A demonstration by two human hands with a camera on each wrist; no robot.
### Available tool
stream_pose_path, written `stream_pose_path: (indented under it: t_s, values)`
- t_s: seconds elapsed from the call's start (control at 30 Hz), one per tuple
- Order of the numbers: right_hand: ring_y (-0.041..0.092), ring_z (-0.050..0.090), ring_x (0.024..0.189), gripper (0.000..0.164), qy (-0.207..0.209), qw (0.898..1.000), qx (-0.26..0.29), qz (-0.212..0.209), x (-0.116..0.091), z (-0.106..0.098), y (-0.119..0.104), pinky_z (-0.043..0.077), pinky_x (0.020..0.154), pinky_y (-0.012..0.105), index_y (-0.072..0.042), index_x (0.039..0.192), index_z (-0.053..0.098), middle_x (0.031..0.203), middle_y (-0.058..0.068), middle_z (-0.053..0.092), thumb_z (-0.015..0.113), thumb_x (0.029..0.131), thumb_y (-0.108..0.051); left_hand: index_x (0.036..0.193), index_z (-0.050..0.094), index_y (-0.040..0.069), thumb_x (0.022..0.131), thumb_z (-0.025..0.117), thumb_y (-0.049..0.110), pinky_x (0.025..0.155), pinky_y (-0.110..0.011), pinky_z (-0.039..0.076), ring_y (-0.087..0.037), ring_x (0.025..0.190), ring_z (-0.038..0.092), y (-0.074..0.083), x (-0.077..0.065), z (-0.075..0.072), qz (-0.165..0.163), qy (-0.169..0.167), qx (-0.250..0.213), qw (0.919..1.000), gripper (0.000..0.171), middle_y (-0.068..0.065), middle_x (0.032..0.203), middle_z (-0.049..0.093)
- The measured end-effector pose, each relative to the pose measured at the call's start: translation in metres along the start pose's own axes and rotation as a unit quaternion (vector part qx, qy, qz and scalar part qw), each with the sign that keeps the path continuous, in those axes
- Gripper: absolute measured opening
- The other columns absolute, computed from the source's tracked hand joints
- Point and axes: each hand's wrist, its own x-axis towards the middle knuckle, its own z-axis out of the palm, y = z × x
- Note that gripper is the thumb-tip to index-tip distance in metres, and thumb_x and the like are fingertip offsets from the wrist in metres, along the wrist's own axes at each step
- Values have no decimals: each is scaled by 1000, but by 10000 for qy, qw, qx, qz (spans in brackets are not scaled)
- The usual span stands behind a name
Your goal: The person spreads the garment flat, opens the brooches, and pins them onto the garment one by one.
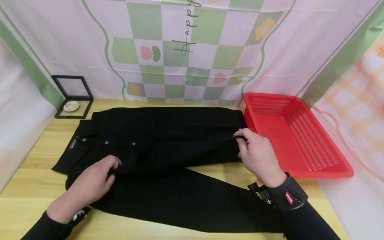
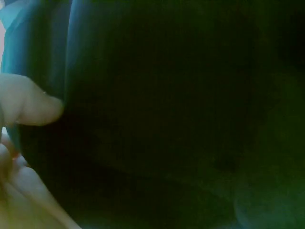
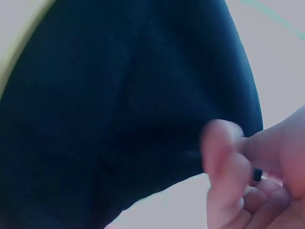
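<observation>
Black trousers (image 1: 180, 193), three buttons (image 1: 106, 142) showing, lie spread on the wooden worktop (image 1: 33, 200), left hand (image 1: 93, 180) pinching cloth near the buttons, right hand (image 1: 259, 156) pinching the far leg (image 1: 216, 126) beside the red basket (image 1: 276, 133).

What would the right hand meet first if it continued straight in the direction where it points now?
The right hand would probably meet more of the black trousers it pinches; if it passes above them, the patterned curtain. Its height is unclear.
</observation>
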Motion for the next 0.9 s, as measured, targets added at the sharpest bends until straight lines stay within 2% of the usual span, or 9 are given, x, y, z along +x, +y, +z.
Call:
stream_pose_path:
  t_s: [0.17,0.23,0.33,0.43,0.5,0.6,0.7,0.8,0.9]
  values:
    - [6,63,57,15,-607,9945,501,688,-5,-5,-3,42,48,30,-12,114,65,65,-9,64,61,100,-11,129,56,3,84,82,16,80,-48,53,-23,95,65,10,8,3,-168,-458,-150,9987,53,-12,115,66]
    - [6,62,55,17,-731,9924,589,793,-7,-7,-4,41,48,30,-13,117,65,62,-10,63,60,101,-14,125,61,4,84,82,19,81,-47,52,-21,94,64,16,14,4,-21,-499,-72,9987,48,-9,112,66]
    - [6,60,52,19,-702,9922,638,808,-10,-8,-4,41,49,30,-14,119,66,59,-11,60,58,102,-15,102,64,11,84,78,12,68,-38,50,-13,75,57,23,22,5,171,-247,63,9995,22,3,92,60]
    - [3,58,48,17,-480,9937,612,812,-13,-8,-3,41,49,30,-16,117,66,55,-13,58,58,102,-15,85,55,16,80,70,3,57,-31,41,-10,63,44,27,24,3,11,93,81,9999,21,7,78,46]
    - [3,58,47,16,-351,9945,582,801,-15,-9,-2,41,48,30,-17,115,66,54,-14,57,58,102,-15,87,53,15,78,66,2,53,-30,38,-10,59,41,29,24,3,-254,223,39,9994,20,5,75,44]
    - [4,60,50,15,-302,9947,604,773,-18,-9,0,41,47,29,-17,114,67,57,-13,59,59,101,-13,100,57,10,81,67,3,57,-34,46,-13,64,50,30,23,4,-363,123,0,9993,22,1,81,57]
    - [6,65,57,16,-338,9942,739,704,-21,-9,1,46,48,27,-15,113,67,67,-9,66,59,100,-9,111,61,8,82,74,7,68,-40,52,-15,77,60,31,23,7,51,-68,38,10000,32,-3,94,66]
    - [7,67,65,16,-279,9944,790,637,-24,-9,2,50,53,26,-13,111,68,79,-4,71,60,99,-6,100,63,13,80,78,8,70,-39,51,-13,78,59,31,23,11,571,18,195,9982,25,5,89,62]
    - [9,58,56,16,-212,9953,676,654,-27,-11,2,45,51,26,-16,109,70,72,-6,65,62,97,-7,85,58,19,79,76,8,63,-34,44,-9,69,48,33,22,14,864,254,351,9953,22,11,80,48]
